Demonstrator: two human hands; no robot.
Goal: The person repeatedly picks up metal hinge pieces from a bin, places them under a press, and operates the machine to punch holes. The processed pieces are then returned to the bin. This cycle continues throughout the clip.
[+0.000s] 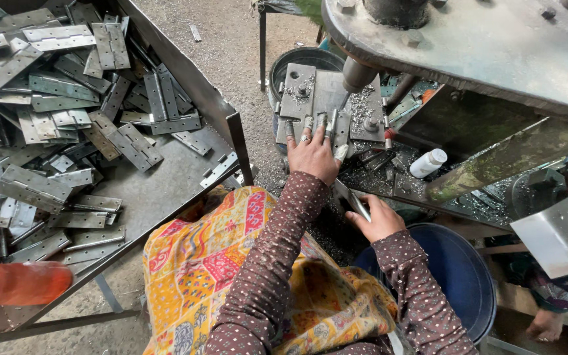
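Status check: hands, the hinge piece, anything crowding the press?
Left hand flat on hinge plate at the press bed. Right hand grips a metal strip. Metal shavings and small white bottle close by.

Brown dotted sleeves, blue bucket

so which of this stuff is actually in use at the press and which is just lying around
In use:
- left hand on a metal piece on the press bed
- right hand holding a flat metal strip
- pile of hinge plates in the tray

Lying about:
- small white bottle
- blue tub
- metal shavings
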